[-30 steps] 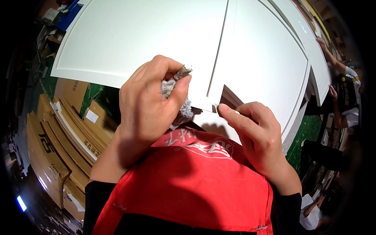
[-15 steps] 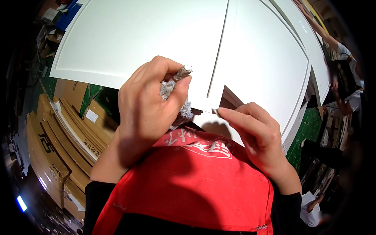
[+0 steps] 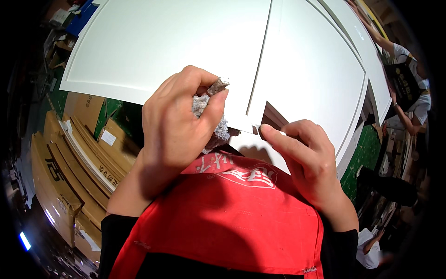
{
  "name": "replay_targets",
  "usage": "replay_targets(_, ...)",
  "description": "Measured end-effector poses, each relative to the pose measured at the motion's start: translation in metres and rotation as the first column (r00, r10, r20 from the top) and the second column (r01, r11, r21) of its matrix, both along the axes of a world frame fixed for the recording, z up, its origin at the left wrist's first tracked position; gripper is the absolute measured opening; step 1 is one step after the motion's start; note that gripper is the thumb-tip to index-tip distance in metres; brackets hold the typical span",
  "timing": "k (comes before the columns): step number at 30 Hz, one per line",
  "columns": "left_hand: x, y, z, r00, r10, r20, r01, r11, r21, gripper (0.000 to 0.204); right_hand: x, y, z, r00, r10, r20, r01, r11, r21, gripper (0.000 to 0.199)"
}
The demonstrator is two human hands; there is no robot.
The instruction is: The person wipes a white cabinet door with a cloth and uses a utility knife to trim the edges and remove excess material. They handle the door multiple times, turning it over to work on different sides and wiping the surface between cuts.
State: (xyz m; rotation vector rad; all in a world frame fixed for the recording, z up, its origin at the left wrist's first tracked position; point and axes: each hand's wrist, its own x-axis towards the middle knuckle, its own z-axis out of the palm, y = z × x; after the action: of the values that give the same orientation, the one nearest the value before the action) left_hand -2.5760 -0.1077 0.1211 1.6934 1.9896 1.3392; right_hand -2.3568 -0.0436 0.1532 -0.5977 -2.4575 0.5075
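Observation:
My left hand [image 3: 167, 121] is closed around a crumpled grey, fluffy rag [image 3: 221, 129], whose stubby, paint-smeared end sticks out between thumb and forefinger. It hovers over the near edge of a white framed panel [image 3: 162, 42]. To the right, my right hand [image 3: 306, 149] pinches a small, thin, flat piece [image 3: 255, 129] at the near corner of the panels, its other fingers curled in. What this piece is cannot be made out. A second white panel [image 3: 316, 69] lies under and beyond the right hand, with a dark gap between the two.
Long brown cartons [image 3: 69, 172] stand stacked at the left. A red apron [image 3: 232, 209] covers my front, close to the panels' edge. At the far right another person [image 3: 409, 88] in a white shirt reaches over a white panel. Green floor [image 3: 364, 151] shows at the right.
My right fingertips have shifted slightly, showing more of the small flat piece. My left hand has barely moved. The person at the right has leaned a little closer.

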Motion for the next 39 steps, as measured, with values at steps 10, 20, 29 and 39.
replay_targets(10,0.002,0.002,0.001,0.999,0.053,0.000,-0.053,0.998,0.037,0.013,0.006,0.006,0.001,0.999,0.054,0.000,-0.049,0.906,-0.420,0.041)
replay_targets(20,0.002,0.002,0.000,0.999,0.024,0.021,-0.025,0.998,0.054,0.014,0.000,0.003,-0.018,1.000,0.027,0.013,-0.025,0.995,-0.094,0.045)
replay_targets(29,0.001,0.002,0.001,0.999,0.034,0.015,-0.035,0.998,0.048,0.014,0.000,-0.003,-0.007,0.997,-0.012,0.071,0.006,0.996,0.084,0.047)
replay_targets(39,-0.001,0.001,0.000,1.000,0.008,-0.003,-0.008,1.000,0.009,0.017,-0.007,-0.006,0.009,0.974,-0.002,0.226,-0.048,0.975,0.216,0.046)
